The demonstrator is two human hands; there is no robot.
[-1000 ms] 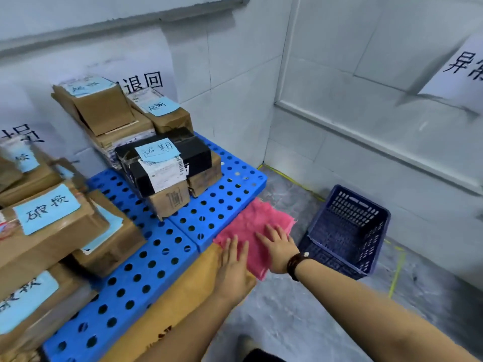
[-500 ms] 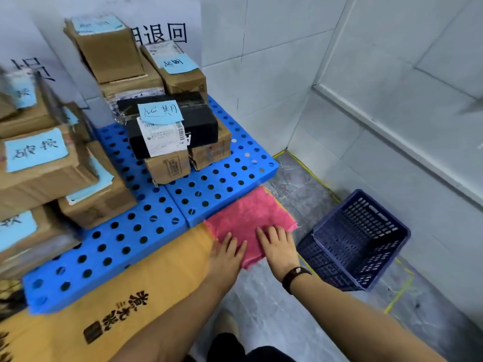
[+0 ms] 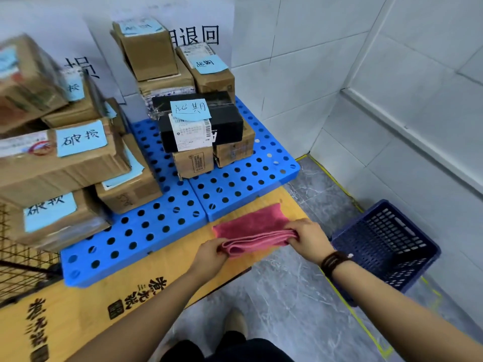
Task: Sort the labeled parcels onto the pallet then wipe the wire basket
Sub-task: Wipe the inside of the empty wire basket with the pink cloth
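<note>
both hands are on the pink cloth (image 3: 254, 232) now: the left hand (image 3: 209, 258) pinches its near-left folded end, the right hand (image 3: 308, 241) closes over its right end, and the cloth is stretched between them, doubled over. beneath the grip lies a yellow cardboard sheet (image 3: 146, 286) with dark printed characters, flat on a grey marbled floor (image 3: 274, 304) in a white-tiled corner. just beyond the grip is the edge of the blue perforated pallet (image 3: 235, 186), loaded with brown parcels (image 3: 68, 158) carrying pale blue handwritten labels, and one black parcel (image 3: 201, 126) on top of smaller boxes. to the right of the right hand a dark blue plastic crate (image 3: 386, 246) sits tilted on the floor by yellow tape lines. far to the left of the grip, the wire basket (image 3: 18, 259) is cut off by the frame, only black mesh showing. the leftmost parcels are blurred, and their labels are hard to read.
</note>
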